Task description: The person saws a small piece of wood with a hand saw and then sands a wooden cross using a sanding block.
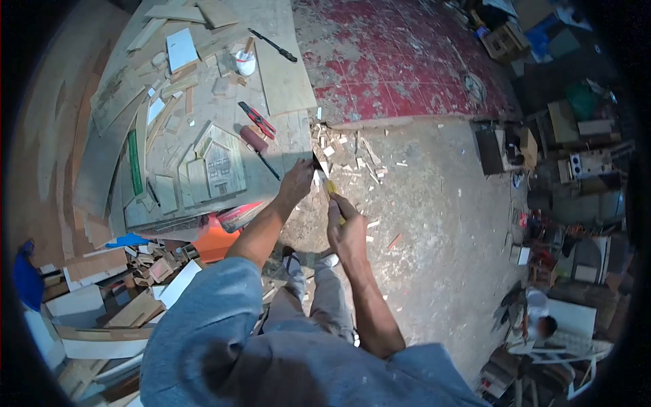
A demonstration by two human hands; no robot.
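Beside the table point(293, 138), a yellow-handled tool point(331, 187) juts from the closed right hand point(348, 234); what the left hand point(296, 184) holds, I cannot tell.

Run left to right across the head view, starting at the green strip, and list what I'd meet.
Green strip, house-shaped wooden piece, left hand, right hand gripping a yellow-handled tool, orange sliver, another person.

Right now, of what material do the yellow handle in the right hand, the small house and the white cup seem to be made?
Yellow handle: probably plastic, by its bright colour; gloss unclear.
Small house: apparently wood, mostly unfinished, by its pale tan tone.
White cup: perhaps smooth plastic, by its plain white side.
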